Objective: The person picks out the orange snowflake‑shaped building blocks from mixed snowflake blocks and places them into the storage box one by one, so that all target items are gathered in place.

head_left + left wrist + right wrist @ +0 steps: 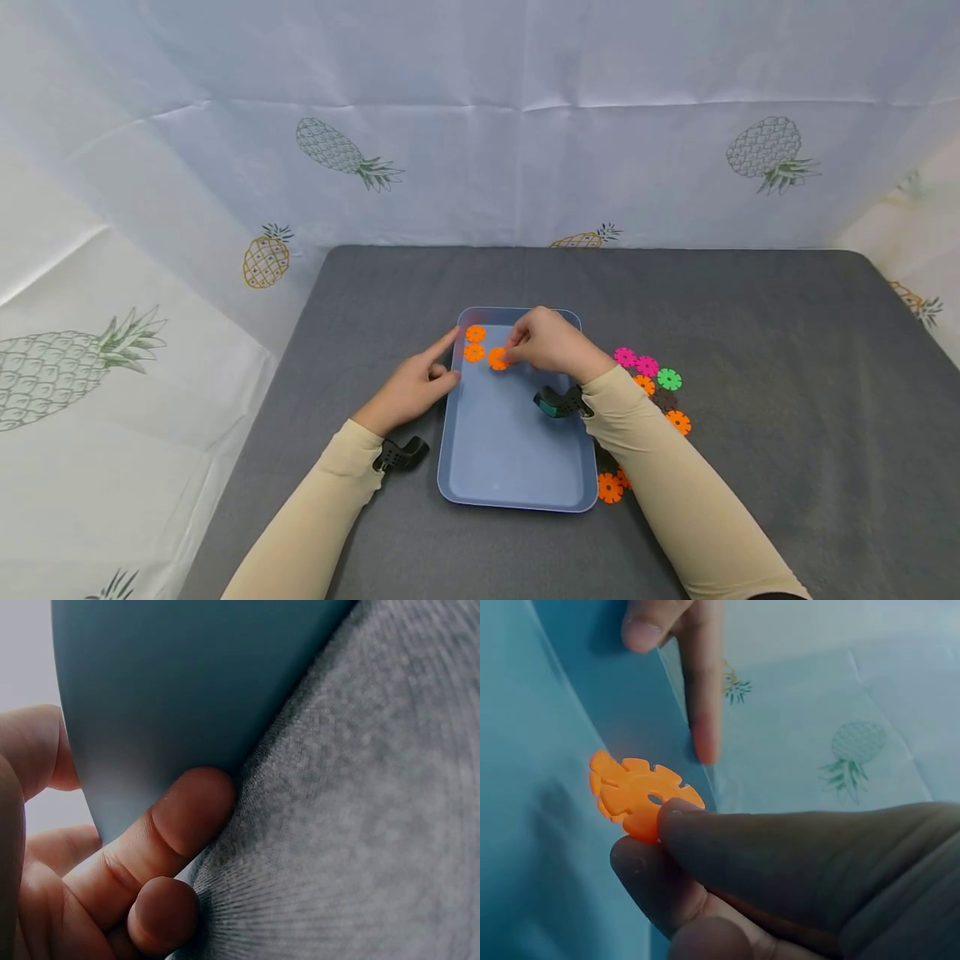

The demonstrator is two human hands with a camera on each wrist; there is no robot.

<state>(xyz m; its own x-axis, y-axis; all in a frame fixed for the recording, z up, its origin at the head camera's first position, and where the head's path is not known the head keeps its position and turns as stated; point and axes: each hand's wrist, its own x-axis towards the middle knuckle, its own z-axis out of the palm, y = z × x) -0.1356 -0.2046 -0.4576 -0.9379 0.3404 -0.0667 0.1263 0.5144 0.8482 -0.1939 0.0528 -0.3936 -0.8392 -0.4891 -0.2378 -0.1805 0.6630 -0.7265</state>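
Observation:
A shallow blue tray (517,450) lies on the grey cloth. My right hand (551,342) is over its upper part, pinching an orange notched plastic disc (649,791) between thumb and finger. Behind that disc in the right wrist view, more orange notched edge shows; whether it is a second piece I cannot tell. Two more orange discs (474,353) lie in the tray's upper left corner, one above the other. My left hand (408,392) holds the tray's left rim, its thumb at the rim and its index finger stretched along it; other fingers (195,814) press the outer wall.
Right of the tray, partly behind my right forearm, lie several loose notched discs: pink (647,366), green (669,379), dark brown (664,400) and orange (678,422). More orange discs (610,488) lie by the tray's lower right corner. A white pineapple-print cloth (480,175) hangs behind the table.

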